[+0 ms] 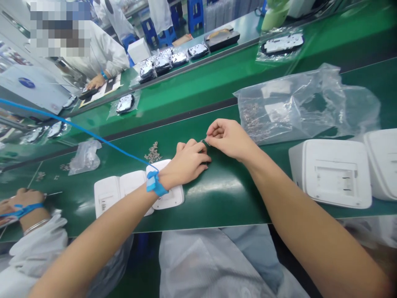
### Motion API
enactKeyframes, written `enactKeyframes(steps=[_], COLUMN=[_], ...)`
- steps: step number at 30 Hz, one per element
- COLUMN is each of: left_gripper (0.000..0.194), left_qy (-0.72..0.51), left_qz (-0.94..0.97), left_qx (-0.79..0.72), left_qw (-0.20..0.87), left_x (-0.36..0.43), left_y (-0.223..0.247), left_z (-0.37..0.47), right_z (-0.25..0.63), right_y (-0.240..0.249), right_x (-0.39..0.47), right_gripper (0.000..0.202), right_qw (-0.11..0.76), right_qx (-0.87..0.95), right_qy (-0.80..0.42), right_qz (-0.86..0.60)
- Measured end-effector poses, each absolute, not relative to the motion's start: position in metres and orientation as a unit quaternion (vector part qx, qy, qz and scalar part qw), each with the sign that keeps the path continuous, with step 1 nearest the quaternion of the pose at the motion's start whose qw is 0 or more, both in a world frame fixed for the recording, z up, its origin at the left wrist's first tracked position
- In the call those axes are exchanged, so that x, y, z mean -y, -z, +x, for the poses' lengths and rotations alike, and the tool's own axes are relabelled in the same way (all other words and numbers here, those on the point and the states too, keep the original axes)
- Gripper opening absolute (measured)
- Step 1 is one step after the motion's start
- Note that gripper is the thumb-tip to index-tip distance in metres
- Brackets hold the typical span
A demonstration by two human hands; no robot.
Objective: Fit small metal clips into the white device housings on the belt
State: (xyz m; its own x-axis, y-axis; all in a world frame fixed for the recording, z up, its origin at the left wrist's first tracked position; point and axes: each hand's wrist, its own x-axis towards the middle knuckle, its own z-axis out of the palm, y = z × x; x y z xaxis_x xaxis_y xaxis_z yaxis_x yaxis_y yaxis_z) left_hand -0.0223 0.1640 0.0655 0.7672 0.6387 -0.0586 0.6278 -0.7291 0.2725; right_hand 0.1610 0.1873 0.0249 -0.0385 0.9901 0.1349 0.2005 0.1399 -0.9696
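My left hand (190,160), with a blue strap (155,183) at its wrist, is over the green bench with its fingers bent. My right hand (227,137) meets it at the fingertips, thumb and index finger pinched on a small metal piece (204,142). What my left fingers hold, if anything, is too small to name. A pile of small metal parts (153,153) lies just beyond my left wrist. White plastic housings (170,198) lie beneath and beside my left forearm.
White housings (338,174) stand at the right, below a clear bag (279,107) of metal parts. A small bag (85,157) lies left. Wrapped units (125,103) sit on the green conveyor (186,91). Another person's hand (26,200) is at far left; a person (105,49) works opposite.
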Motion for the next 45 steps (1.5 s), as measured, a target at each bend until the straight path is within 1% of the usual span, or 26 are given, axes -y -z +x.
enactKeyframes(steps=[2,5,6,8,11,14,17,20,22,26,27,29,31,34,37,40,45], left_gripper=[0.005,0.009,0.01,0.006,0.012,0.01,0.013,0.014,0.012,0.012,0.012,0.012,0.011,0.011,0.013,0.014,0.008], left_qy=[-0.093,-0.246,-0.274,-0.29,-0.331,-0.418,-0.462,-0.472,-0.469,-0.473,-0.476,-0.481,-0.48,-0.472,-0.446,-0.428,-0.405], left_qz=[0.904,0.825,0.804,0.773,0.687,0.558,0.474,0.447,0.457,0.508,0.512,0.508,0.496,0.497,0.52,0.531,0.565], left_qx=[-0.394,-0.486,-0.499,-0.507,-0.527,-0.536,-0.523,-0.507,-0.502,-0.513,-0.518,-0.524,-0.525,-0.517,-0.502,-0.497,-0.48], left_qw=[0.137,0.148,0.172,0.249,0.375,0.476,0.538,0.565,0.565,0.506,0.493,0.486,0.498,0.513,0.528,0.537,0.535], left_x=[-0.165,-0.165,-0.164,-0.159,-0.144,-0.127,-0.113,-0.107,-0.107,-0.109,-0.11,-0.111,-0.112,-0.113,-0.115,-0.115,-0.116], left_y=[-0.066,-0.073,-0.076,-0.082,-0.089,-0.091,-0.092,-0.094,-0.095,-0.096,-0.096,-0.095,-0.094,-0.094,-0.095,-0.094,-0.095], left_z=[-0.022,-0.023,-0.023,-0.024,-0.023,-0.022,-0.022,-0.025,-0.029,-0.036,-0.037,-0.039,-0.04,-0.043,-0.046,-0.048,-0.05], right_z=[0.161,0.159,0.158,0.156,0.154,0.151,0.147,0.146,0.146,0.145,0.145,0.144,0.143,0.143,0.144,0.145,0.146], right_y=[-0.028,-0.035,-0.037,-0.041,-0.046,-0.051,-0.056,-0.059,-0.06,-0.061,-0.061,-0.062,-0.063,-0.065,-0.065,-0.066,-0.064], right_x=[-0.186,-0.182,-0.18,-0.177,-0.171,-0.164,-0.159,-0.156,-0.155,-0.153,-0.152,-0.151,-0.15,-0.15,-0.151,-0.151,-0.15], right_gripper=[0.016,0.02,0.023,0.027,0.031,0.029,0.024,0.02,0.017,0.002,0.003,0.01,0.014,0.018,0.018,0.015,0.007], right_qw=[0.475,0.492,0.498,0.509,0.525,0.536,0.531,0.522,0.515,0.519,0.521,0.522,0.519,0.51,0.484,0.457,0.412], right_qx=[0.589,0.573,0.565,0.551,0.531,0.517,0.535,0.57,0.595,0.648,0.664,0.697,0.723,0.746,0.765,0.766,0.725], right_qy=[-0.433,-0.496,-0.518,-0.55,-0.579,-0.595,-0.589,-0.562,-0.539,-0.478,-0.455,-0.405,-0.362,-0.328,-0.326,-0.354,-0.464], right_qz=[-0.49,-0.428,-0.405,-0.367,-0.328,-0.302,-0.292,-0.292,-0.3,-0.288,-0.283,-0.279,-0.278,-0.277,-0.274,-0.281,-0.3])
